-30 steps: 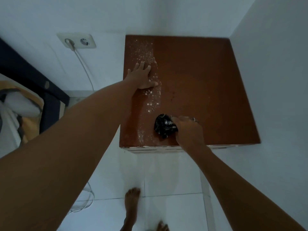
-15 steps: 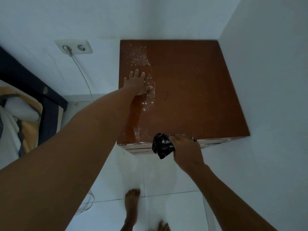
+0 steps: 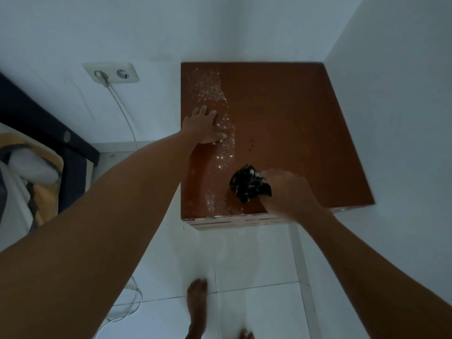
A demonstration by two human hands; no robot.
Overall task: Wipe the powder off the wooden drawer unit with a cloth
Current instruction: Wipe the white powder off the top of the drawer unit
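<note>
Back from the front edge, cloth [image 3: 250, 183] rests on drawer unit [image 3: 293, 133].

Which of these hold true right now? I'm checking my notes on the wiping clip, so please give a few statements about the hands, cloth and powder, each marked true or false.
1. The right hand grips a dark cloth on the drawer unit. True.
2. The left hand is lifted clear of the top. False: it lies flat on it, fingers spread.
3. Powder remains on the left part of the top. True.
4. The cloth is white. False: it is black with pale flecks.
5. Both sockets of the wall outlet are free. False: a white cable is plugged into one.
</note>
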